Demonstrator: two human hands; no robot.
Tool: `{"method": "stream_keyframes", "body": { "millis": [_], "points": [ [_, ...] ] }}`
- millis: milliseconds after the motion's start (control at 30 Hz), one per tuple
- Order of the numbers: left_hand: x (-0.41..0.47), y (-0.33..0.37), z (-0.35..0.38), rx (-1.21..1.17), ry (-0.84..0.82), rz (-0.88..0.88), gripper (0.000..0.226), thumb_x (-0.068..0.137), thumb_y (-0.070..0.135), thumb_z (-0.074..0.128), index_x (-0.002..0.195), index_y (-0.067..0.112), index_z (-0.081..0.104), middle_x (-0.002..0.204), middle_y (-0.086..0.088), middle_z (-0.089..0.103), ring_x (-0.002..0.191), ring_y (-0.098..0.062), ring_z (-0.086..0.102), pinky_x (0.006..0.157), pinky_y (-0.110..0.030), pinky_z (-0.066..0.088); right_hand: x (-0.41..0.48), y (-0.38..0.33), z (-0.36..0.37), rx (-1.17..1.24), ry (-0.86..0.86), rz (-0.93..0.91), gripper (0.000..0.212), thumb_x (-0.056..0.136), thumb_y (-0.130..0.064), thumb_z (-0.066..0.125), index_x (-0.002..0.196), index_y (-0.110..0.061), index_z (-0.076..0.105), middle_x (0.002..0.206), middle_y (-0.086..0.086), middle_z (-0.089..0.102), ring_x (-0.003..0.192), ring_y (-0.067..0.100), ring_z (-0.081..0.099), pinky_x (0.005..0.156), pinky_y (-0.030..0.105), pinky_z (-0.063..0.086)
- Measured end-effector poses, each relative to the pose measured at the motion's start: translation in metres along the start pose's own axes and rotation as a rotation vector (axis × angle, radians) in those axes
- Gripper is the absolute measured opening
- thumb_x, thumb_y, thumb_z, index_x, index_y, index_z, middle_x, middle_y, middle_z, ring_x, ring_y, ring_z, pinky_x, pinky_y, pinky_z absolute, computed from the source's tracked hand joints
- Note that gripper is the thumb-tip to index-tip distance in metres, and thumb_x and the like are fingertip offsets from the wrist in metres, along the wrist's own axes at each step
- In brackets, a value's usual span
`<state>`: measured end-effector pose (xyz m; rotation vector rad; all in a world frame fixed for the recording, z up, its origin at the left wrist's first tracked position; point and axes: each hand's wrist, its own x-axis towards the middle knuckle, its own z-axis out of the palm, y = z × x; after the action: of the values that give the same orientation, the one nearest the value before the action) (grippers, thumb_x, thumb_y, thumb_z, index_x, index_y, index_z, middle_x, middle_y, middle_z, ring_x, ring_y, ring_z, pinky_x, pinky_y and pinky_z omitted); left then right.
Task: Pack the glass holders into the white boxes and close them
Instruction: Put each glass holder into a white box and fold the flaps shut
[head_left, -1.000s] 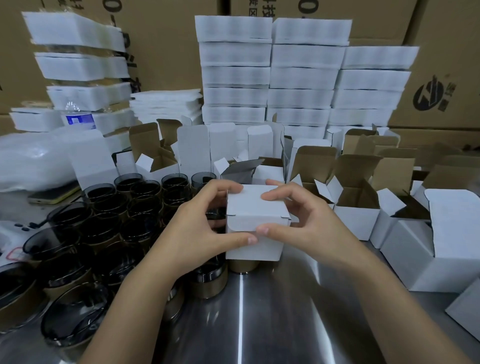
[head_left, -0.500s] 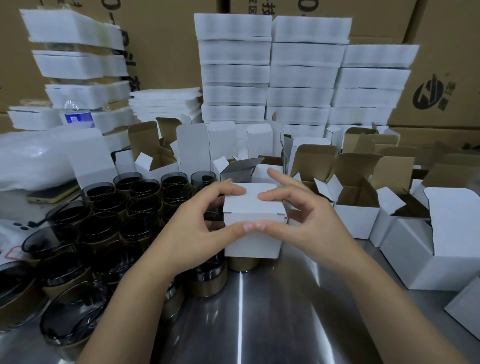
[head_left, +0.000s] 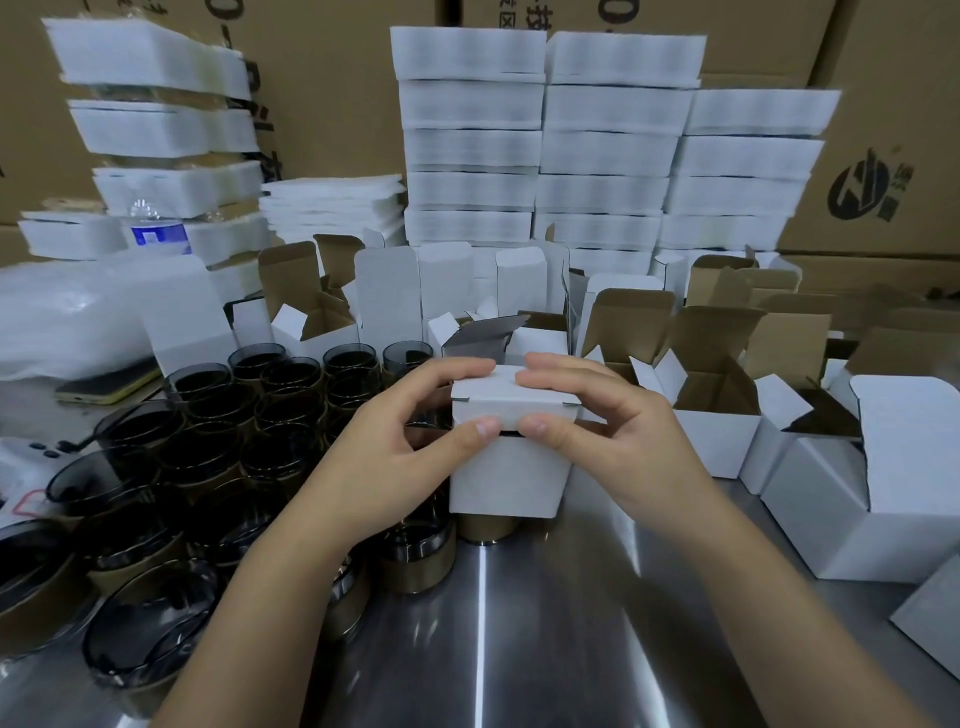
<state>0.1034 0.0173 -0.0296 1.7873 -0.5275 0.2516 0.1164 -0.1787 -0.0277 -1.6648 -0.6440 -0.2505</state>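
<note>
A steel table (head_left: 483, 649) is stretching away from the person at six o'clock, catching a strip of reflected light. Just beyond it, at the middle of the view, both hands are closing round one white box (head_left: 506, 478). The left hand (head_left: 395, 457) is gripping it from nine o'clock and the right hand (head_left: 608, 436) from three o'clock. On each hand the fingers are curling over the lid while the thumb is pressing on the lid's front flap, the two thumb tips lying just beside each other. The lid is sitting folded down, with a thin dark slit showing under its front edge. Below the box a gold-toned rim is peeking out, possibly the base of a holder, though the dim light is making that hard to tell.

From seven to ten o'clock, dark glass holders (head_left: 208, 447) with gold-brown bands are standing upright, packed close together. From two to four o'clock, open boxes (head_left: 717, 436) are standing with flaps raised, brown inside. Farther off at nine o'clock, a phone (head_left: 104, 387) is lying flat beside a heap of clear plastic bags (head_left: 67, 317), and a water bottle (head_left: 156, 228) is standing behind them. At twelve o'clock, stacks of flat white boxes (head_left: 545, 140) are rising in columns, and brown cartons (head_left: 883, 156) are filling the background.
</note>
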Motion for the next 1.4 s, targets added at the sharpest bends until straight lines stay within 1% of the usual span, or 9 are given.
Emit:
{"method": "stream_keyframes", "body": {
  "millis": [167,500,633,800,933,1033,1200,1300,1400],
  "points": [
    [-0.0011,0.0002,-0.0017,0.069,0.003,-0.001,0.052,0.065,0.035,0.084,0.112,0.040,0.062,0.117,0.023,0.062,0.112,0.003,0.057,0.077,-0.008,0.048,-0.0003,-0.0006,-0.0012,0.025,-0.072,0.018,0.023,0.069,-0.036,0.069,0.090,-0.044,0.073,0.124,-0.016,0.057,0.114,-0.005,0.052,0.079,0.012,0.048],
    [0.0001,-0.0044,-0.0020,0.077,0.007,-0.008,0.046,0.065,0.044,0.084,0.107,0.044,0.065,0.126,0.024,0.057,0.118,-0.001,0.056,0.087,-0.023,0.054,-0.0012,-0.0029,-0.0034,0.013,-0.130,0.047,0.024,0.074,-0.032,0.066,0.097,-0.036,0.072,0.128,-0.016,0.055,0.115,-0.006,0.051,0.081,0.013,0.048],
    [0.0021,-0.0027,-0.0010,0.056,0.055,-0.006,0.034,0.071,0.058,0.057,0.102,0.047,0.066,0.119,0.028,0.061,0.112,0.003,0.057,0.088,-0.022,0.050,-0.0012,-0.0041,-0.0011,-0.018,-0.096,0.055,0.028,0.078,-0.055,0.052,0.093,-0.044,0.073,0.125,-0.022,0.057,0.118,-0.008,0.048,0.090,0.004,0.036],
    [0.0025,0.0005,0.0006,0.042,0.071,-0.036,0.033,0.075,0.055,0.053,0.100,0.042,0.069,0.110,0.025,0.065,0.106,-0.001,0.059,0.096,-0.043,0.051,-0.0001,-0.0018,0.0009,-0.023,-0.069,0.056,0.022,0.084,-0.041,0.054,0.099,-0.039,0.071,0.123,-0.018,0.059,0.116,-0.008,0.049,0.088,0.004,0.035],
    [0.0027,0.0009,0.0013,0.004,0.072,-0.051,0.024,0.080,0.038,0.058,0.100,0.037,0.070,0.115,0.022,0.065,0.107,0.002,0.060,0.098,-0.040,0.050,0.0003,-0.0012,-0.0005,-0.022,-0.062,0.072,0.020,0.088,-0.030,0.058,0.102,-0.039,0.068,0.120,-0.020,0.061,0.114,-0.008,0.051,0.086,0.005,0.038],
    [0.0024,0.0017,-0.0006,0.002,0.058,-0.052,0.024,0.079,0.038,0.058,0.098,0.039,0.072,0.113,0.021,0.066,0.107,0.004,0.059,0.099,-0.040,0.048,0.0002,-0.0025,0.0005,-0.030,-0.071,0.067,0.024,0.081,-0.037,0.054,0.099,-0.034,0.071,0.122,-0.017,0.059,0.114,-0.010,0.050,0.087,0.003,0.036],
    [0.0030,-0.0003,-0.0010,-0.005,0.031,0.002,0.021,0.079,0.037,0.061,0.096,0.043,0.071,0.112,0.027,0.066,0.126,0.006,0.046,0.103,-0.036,0.043,0.0018,0.0005,-0.0021,-0.039,-0.093,0.081,0.022,0.092,-0.019,0.054,0.101,-0.031,0.071,0.125,-0.016,0.058,0.116,-0.011,0.048,0.089,0.003,0.034],
    [0.0026,-0.0027,-0.0028,0.004,-0.005,0.006,0.031,0.067,0.042,0.077,0.097,0.046,0.070,0.125,0.019,0.061,0.122,0.006,0.049,0.093,-0.023,0.050,0.0029,0.0003,-0.0033,-0.059,-0.118,0.086,0.024,0.089,-0.033,0.049,0.104,-0.034,0.069,0.129,-0.018,0.056,0.120,-0.011,0.044,0.093,0.003,0.032],
    [0.0016,-0.0051,-0.0051,0.016,-0.048,0.013,0.046,0.060,0.033,0.088,0.098,0.046,0.069,0.130,0.017,0.056,0.121,0.001,0.053,0.090,-0.022,0.053,0.0030,0.0004,-0.0026,-0.099,-0.128,0.069,0.031,0.085,-0.043,0.044,0.107,-0.038,0.067,0.130,-0.020,0.054,0.122,-0.012,0.042,0.095,0.002,0.029]
  ]
}}
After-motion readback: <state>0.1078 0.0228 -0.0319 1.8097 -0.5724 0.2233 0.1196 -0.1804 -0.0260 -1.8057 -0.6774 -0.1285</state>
